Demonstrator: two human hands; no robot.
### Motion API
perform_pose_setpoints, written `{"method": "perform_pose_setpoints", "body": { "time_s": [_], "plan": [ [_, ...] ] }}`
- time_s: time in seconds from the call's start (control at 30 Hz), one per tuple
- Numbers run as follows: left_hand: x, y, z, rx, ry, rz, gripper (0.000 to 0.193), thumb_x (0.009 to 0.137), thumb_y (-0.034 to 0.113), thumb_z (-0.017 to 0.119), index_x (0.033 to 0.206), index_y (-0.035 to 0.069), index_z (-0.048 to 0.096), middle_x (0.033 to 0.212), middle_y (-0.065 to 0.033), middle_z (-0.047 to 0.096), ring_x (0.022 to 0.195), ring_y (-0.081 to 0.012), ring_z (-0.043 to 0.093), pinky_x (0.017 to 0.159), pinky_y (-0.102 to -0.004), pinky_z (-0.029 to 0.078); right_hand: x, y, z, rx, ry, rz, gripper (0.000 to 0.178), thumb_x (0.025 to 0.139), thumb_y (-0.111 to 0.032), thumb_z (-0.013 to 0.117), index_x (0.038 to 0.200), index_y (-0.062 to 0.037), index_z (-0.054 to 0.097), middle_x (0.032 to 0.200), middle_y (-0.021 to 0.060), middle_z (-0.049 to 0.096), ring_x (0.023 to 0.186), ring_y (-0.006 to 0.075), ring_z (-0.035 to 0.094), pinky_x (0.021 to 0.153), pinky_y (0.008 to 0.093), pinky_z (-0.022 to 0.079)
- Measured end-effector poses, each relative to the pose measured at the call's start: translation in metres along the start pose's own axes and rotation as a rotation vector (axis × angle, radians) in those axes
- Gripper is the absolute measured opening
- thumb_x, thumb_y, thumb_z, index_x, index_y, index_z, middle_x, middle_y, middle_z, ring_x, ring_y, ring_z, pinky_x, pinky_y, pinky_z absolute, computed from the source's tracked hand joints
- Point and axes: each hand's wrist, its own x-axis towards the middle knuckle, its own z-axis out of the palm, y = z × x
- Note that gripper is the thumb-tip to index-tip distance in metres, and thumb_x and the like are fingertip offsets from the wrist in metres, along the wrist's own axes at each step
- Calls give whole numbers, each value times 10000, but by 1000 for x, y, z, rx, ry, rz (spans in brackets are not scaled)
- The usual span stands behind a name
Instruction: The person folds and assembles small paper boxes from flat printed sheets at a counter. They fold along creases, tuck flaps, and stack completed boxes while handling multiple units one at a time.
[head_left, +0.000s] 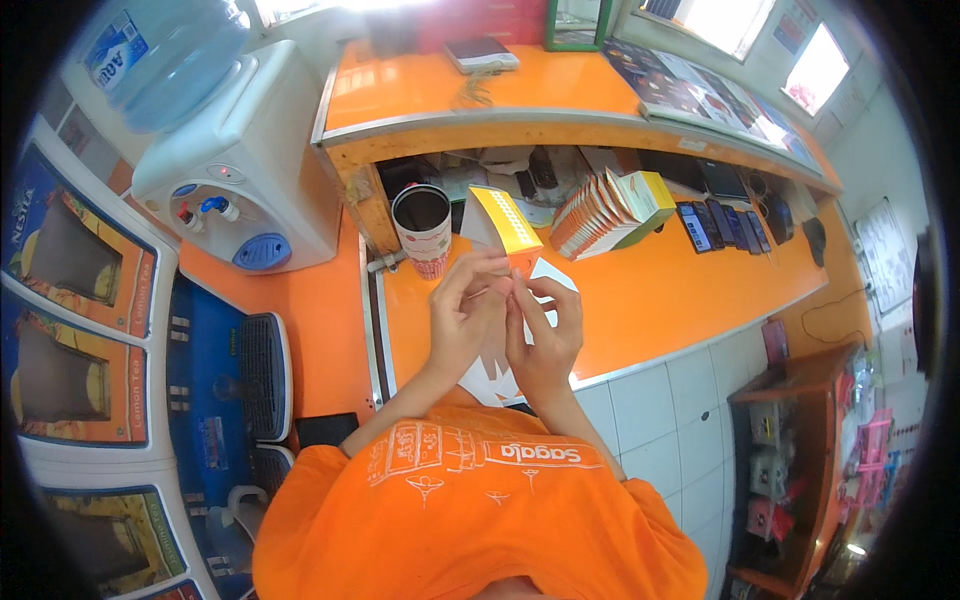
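Note:
Just above the orange counter, my left hand [465,308] and my right hand [547,335] come together with closed fingertips. Between them they pinch the near end of a yellow, orange and white cardboard carton [518,237], whose long panel stands up away from me. The fingers cover the end where they meet. White paper or card pieces [492,378] lie beneath my wrists. Farther off to the right, a row of similar flat cartons [600,222] stands packed upright, with a yellow and green one at its right end.
A tall patterned cup [428,243] with a dark inside stands left of my hands. Several phones [722,226] lie at the right under the raised shelf [560,92]. A white water dispenser [250,180] and drink machines [90,330] flank the left side. A rack [795,440] stands lower right.

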Motion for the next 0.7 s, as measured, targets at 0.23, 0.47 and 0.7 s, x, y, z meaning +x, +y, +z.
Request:
{"method": "perform_pose_setpoints", "body": {
  "time_s": [0.23,0.47,0.7],
  "plan": [
    [15,-7,8,-589,150,-267,165,948,111,575,1090,68,503,1100,-62,613,1035,-144,602,925,-299,486,-57,25,-9,398,-411,-176,404,826,-152,676,1215,-63,616,1129,131,596,962,259,604,734,361,516],
    [10,-18,2,-810,152,-299,229,961,110,550,1159,104,437,1131,-42,597,1084,-147,588,980,-321,477,-53,30,-5,1610,90,1080,599,939,-468,522,1352,-51,402,1315,104,484,1106,225,558,891,372,499],
    [-8,-49,-9,-106,222,-354,429,910,124,623,1275,76,403,1304,-97,470,1157,-241,544,1006,-390,452,-23,59,-27,955,180,1132,317,865,-44,664,1142,-29,512,945,-6,515,945,112,592,814,294,534]
  ]
}}
